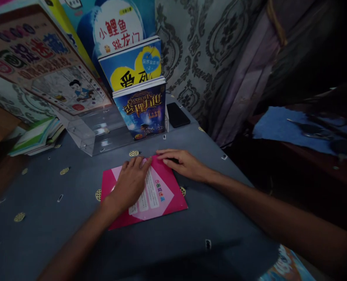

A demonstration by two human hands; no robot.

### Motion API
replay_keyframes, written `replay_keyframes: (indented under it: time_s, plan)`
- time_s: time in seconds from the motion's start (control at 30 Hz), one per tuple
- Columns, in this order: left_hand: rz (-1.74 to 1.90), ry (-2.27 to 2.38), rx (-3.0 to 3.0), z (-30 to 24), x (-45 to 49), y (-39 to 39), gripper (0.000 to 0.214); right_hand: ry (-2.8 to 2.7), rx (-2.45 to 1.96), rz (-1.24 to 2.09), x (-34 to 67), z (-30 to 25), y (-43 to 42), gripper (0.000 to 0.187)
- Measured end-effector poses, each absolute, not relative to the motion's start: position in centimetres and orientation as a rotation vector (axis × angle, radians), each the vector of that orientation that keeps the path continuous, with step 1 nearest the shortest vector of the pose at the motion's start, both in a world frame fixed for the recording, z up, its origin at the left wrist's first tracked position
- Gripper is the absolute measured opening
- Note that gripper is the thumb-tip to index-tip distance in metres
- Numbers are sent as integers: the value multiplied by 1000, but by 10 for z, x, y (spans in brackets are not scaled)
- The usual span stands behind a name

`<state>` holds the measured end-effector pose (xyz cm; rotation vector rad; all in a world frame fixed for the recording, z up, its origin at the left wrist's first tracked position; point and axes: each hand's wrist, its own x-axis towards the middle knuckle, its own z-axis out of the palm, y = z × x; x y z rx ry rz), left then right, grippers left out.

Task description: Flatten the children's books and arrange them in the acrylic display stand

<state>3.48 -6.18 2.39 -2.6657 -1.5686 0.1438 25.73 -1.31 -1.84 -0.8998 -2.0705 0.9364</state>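
Note:
A pink book (pixel 175 197) with a light pink panel and Chinese print lies closed on the cloth-covered table. My left hand (pixel 130 182) rests palm down across its upper left part, fingers extended and covering some of the text. At the book's top right corner is my right hand (pixel 186 164); its fingers stretch left along the top edge, with the thumb a little apart below them. The fingertips of both hands are close together but not touching. Neither hand grips the book.
Behind the book, a clear acrylic stand (pixel 87 142) holds several upright books, including a dark blue one (pixel 142 111). A black phone (pixel 177 115) lies beside it. More books (pixel 37 136) are stacked at the left. The table's right edge slopes past my right forearm.

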Motion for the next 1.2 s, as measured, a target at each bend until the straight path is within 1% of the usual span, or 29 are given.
replay_keyframes:
  time_s: [0.13, 0.27, 0.4, 0.5, 0.63, 0.8, 0.9, 1.03, 1.2]
  plan:
    - [-30, -1513, -2723, 14, 45, -53, 58, -2001, -897, 1017, 261, -20, -6, 31]
    - [-201, -1453, -2695, 5, 48, -49, 56, -1967, -909, 1020, 261, -20, -3, 31]
    - [-355, -1324, -2704, 1, 47, -50, 47, -1967, -898, 1017, 260, -19, -3, 30]
    - [-457, -1102, -2889, 4, 46, -53, 39, -1983, -874, 1003, 261, -19, -4, 30]
    - [-508, -859, -3075, 9, 44, -56, 36, -2035, -858, 963, 262, -19, -3, 31]
    - [-586, -867, -3096, 7, 44, -57, 36, -2121, -860, 870, 263, -19, -6, 33]
    - [-604, -879, -3085, 4, 44, -57, 36, -2231, -827, 751, 263, -22, -12, 36]
    - [-577, -794, -3114, 5, 40, -58, 37, -2346, -826, 563, 266, -27, -22, 41]
    - [-484, -722, -3135, 11, 39, -64, 34, -2430, -831, 486, 269, -26, -28, 41]
